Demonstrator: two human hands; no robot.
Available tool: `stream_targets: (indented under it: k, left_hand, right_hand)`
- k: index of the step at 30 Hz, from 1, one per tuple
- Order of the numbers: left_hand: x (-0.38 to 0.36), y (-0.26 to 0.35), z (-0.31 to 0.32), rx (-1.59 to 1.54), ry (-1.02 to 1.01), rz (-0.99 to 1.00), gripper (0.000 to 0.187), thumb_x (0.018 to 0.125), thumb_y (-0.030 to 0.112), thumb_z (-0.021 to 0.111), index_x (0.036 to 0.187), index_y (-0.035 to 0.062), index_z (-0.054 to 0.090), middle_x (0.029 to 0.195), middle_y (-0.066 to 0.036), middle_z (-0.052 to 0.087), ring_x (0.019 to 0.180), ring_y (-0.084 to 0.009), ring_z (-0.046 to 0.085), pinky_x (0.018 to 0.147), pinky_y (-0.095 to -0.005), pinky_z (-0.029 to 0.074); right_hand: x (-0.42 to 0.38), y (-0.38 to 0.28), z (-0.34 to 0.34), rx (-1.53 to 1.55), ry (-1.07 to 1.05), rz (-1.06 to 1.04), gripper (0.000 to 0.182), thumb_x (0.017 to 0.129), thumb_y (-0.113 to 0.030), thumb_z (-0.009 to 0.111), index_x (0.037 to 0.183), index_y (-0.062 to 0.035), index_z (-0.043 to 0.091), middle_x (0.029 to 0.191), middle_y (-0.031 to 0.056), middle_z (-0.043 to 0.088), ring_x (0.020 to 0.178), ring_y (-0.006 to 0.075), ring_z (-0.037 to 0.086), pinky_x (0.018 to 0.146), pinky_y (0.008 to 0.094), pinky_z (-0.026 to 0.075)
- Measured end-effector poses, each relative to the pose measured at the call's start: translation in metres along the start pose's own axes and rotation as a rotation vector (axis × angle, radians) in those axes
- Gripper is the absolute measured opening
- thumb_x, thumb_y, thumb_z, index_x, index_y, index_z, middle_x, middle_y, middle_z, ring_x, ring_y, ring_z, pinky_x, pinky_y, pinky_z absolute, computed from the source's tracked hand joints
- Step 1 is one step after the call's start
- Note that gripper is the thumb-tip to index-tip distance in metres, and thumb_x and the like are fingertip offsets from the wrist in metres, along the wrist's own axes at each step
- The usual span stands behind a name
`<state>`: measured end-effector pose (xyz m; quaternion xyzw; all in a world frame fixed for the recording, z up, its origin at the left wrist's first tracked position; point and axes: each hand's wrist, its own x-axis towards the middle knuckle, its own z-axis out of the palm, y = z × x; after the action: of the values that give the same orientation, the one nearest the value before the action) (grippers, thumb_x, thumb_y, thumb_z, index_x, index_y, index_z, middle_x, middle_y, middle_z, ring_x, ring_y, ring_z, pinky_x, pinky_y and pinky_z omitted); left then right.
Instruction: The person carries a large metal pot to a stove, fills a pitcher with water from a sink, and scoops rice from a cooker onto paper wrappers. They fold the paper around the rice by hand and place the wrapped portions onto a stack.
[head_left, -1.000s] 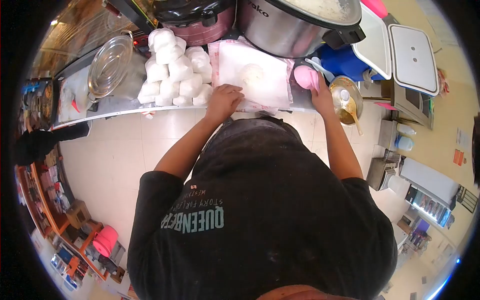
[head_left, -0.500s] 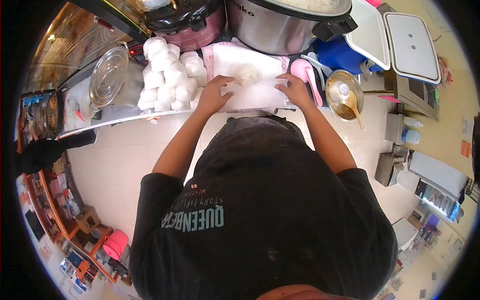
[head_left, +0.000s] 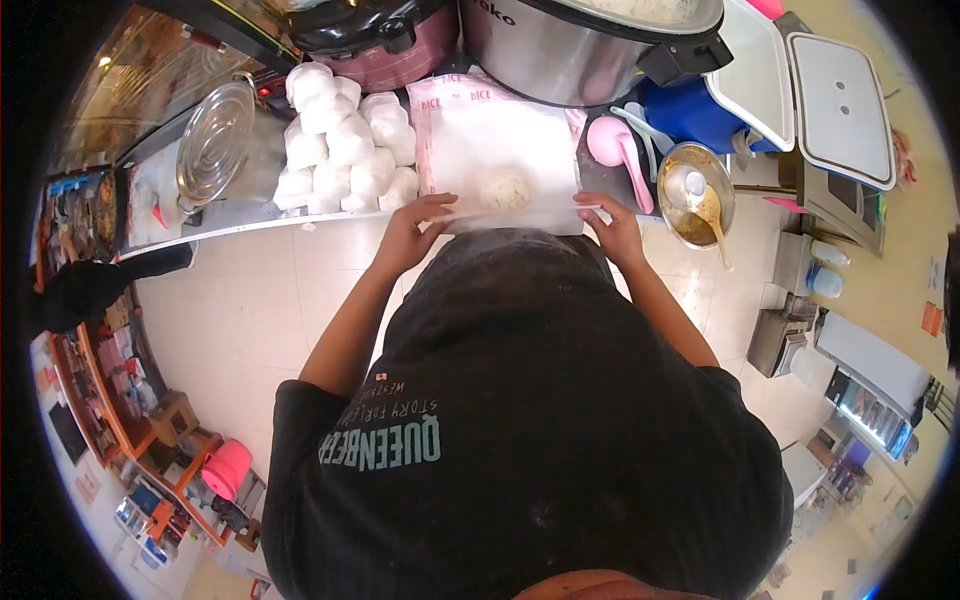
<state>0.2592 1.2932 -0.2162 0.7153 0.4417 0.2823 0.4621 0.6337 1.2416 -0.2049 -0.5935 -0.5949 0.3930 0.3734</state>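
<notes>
A round mound of white rice (head_left: 505,188) lies on a white paper sheet (head_left: 500,130) at the counter's near edge. My left hand (head_left: 413,232) pinches the sheet's near left corner between thumb and fingers. At the near right corner, my right hand (head_left: 614,230) pinches the same sheet. The near strip of paper stretches between both hands, just in front of the rice. Beneath lies a pink-printed wrapper stack (head_left: 450,92). Left of it, white wrapped bundles (head_left: 345,140) are piled up.
A large steel rice cooker (head_left: 540,55) and a pink cooker (head_left: 400,65) stand behind. To the right are a pink scoop (head_left: 625,160), a steel bowl (head_left: 690,155) with a wooden spoon, and a blue cooler box (head_left: 685,115). A glass-lidded pot (head_left: 215,140) stands left.
Both hands have moved nearer my body, drawing the sheet and the rice on it along. More of the printed wrapper behind now shows.
</notes>
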Motion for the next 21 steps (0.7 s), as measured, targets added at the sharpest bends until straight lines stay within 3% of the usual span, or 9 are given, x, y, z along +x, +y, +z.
stream_targets:
  k: [1, 2, 3, 6, 7, 10, 16, 19, 21]
  left_hand:
    - [0.0, -0.011, 0.005, -0.078, -0.011, -0.138, 0.021, 0.098, 0.018, 0.065, 0.103, -0.0009, 0.071, 0.095, -0.009, 0.072, 0.093, -0.0198, 0.066, 0.085, -0.0331, 0.05]
    - [0.002, -0.019, 0.009, -0.155, -0.021, -0.275, 0.024, 0.101, 0.02, 0.062, 0.104, -0.0024, 0.07, 0.093, -0.009, 0.072, 0.091, -0.0176, 0.065, 0.085, -0.032, 0.05]
    - [0.006, -0.027, 0.017, -0.118, 0.078, -0.198, 0.034, 0.106, 0.026, 0.055, 0.101, -0.0049, 0.067, 0.082, -0.007, 0.067, 0.08, -0.0131, 0.059, 0.076, -0.0307, 0.049]
    - [0.023, -0.03, 0.02, -0.087, 0.143, -0.34, 0.037, 0.106, 0.029, 0.055, 0.094, -0.0043, 0.065, 0.071, -0.005, 0.06, 0.069, -0.0137, 0.054, 0.065, -0.034, 0.046]
    - [0.03, -0.035, 0.026, -0.039, 0.243, -0.334, 0.043, 0.103, 0.033, 0.057, 0.084, -0.0046, 0.063, 0.06, -0.013, 0.05, 0.057, -0.0204, 0.046, 0.058, -0.0395, 0.04]
    - [0.038, -0.046, 0.03, 0.059, 0.239, -0.433, 0.047, 0.101, 0.036, 0.059, 0.078, -0.0058, 0.063, 0.062, -0.019, 0.052, 0.056, -0.0265, 0.049, 0.059, -0.0423, 0.041]
    - [0.04, -0.048, 0.037, 0.082, 0.262, -0.562, 0.047, 0.094, 0.035, 0.061, 0.073, -0.0064, 0.064, 0.067, -0.025, 0.06, 0.062, -0.0357, 0.061, 0.063, -0.0464, 0.045]
    - [0.04, -0.041, 0.037, 0.22, 0.264, -0.541, 0.042, 0.093, 0.035, 0.064, 0.078, -0.0041, 0.068, 0.07, -0.023, 0.065, 0.066, -0.0378, 0.064, 0.068, -0.0474, 0.049]
    - [0.037, -0.019, 0.035, 0.235, 0.366, -0.442, 0.032, 0.093, 0.03, 0.065, 0.089, -0.0015, 0.071, 0.076, -0.02, 0.068, 0.068, -0.0376, 0.065, 0.07, -0.0482, 0.051]
  right_hand:
    - [0.0, 0.01, 0.001, 0.02, -0.041, 0.17, 0.02, 0.093, -0.017, 0.072, 0.104, -0.0004, 0.071, 0.1, 0.0099, 0.074, 0.094, 0.0178, 0.068, 0.087, 0.0305, 0.051]
    - [0.003, 0.015, 0.005, 0.03, -0.009, 0.188, 0.022, 0.094, -0.02, 0.072, 0.102, 0.0, 0.071, 0.094, 0.0096, 0.073, 0.087, 0.0164, 0.066, 0.081, 0.0304, 0.05]
    - [0.009, 0.02, 0.01, 0.039, 0.024, 0.204, 0.025, 0.094, -0.024, 0.072, 0.099, 0.0004, 0.071, 0.088, 0.0092, 0.072, 0.08, 0.015, 0.063, 0.075, 0.0304, 0.049]
    - [0.028, 0.043, 0.021, -0.063, 0.096, 0.255, 0.034, 0.092, -0.032, 0.074, 0.089, 0.0013, 0.069, 0.072, 0.0084, 0.066, 0.065, 0.0133, 0.055, 0.062, 0.033, 0.044]
    - [0.033, 0.04, 0.024, -0.117, 0.116, 0.272, 0.037, 0.092, -0.034, 0.074, 0.086, 0.0015, 0.068, 0.067, 0.0082, 0.063, 0.061, 0.0132, 0.052, 0.058, 0.0343, 0.042]
    - [0.042, 0.028, 0.029, -0.163, 0.163, 0.32, 0.042, 0.09, -0.036, 0.076, 0.075, 0.0023, 0.065, 0.059, 0.0098, 0.058, 0.055, 0.0156, 0.048, 0.053, 0.0382, 0.039]
    - [0.044, 0.043, 0.036, -0.234, 0.134, 0.356, 0.045, 0.087, -0.037, 0.076, 0.069, 0.0032, 0.067, 0.059, 0.015, 0.063, 0.052, 0.0244, 0.058, 0.055, 0.0401, 0.045]
    - [0.047, 0.041, 0.033, -0.332, 0.06, 0.352, 0.039, 0.088, -0.036, 0.076, 0.081, 0.0026, 0.07, 0.065, 0.0107, 0.066, 0.055, 0.019, 0.056, 0.057, 0.0364, 0.045]
    - [0.048, 0.033, 0.034, -0.287, 0.198, 0.251, 0.032, 0.088, -0.032, 0.075, 0.088, 0.0002, 0.073, 0.073, 0.0137, 0.068, 0.062, 0.0249, 0.062, 0.061, 0.0385, 0.049]
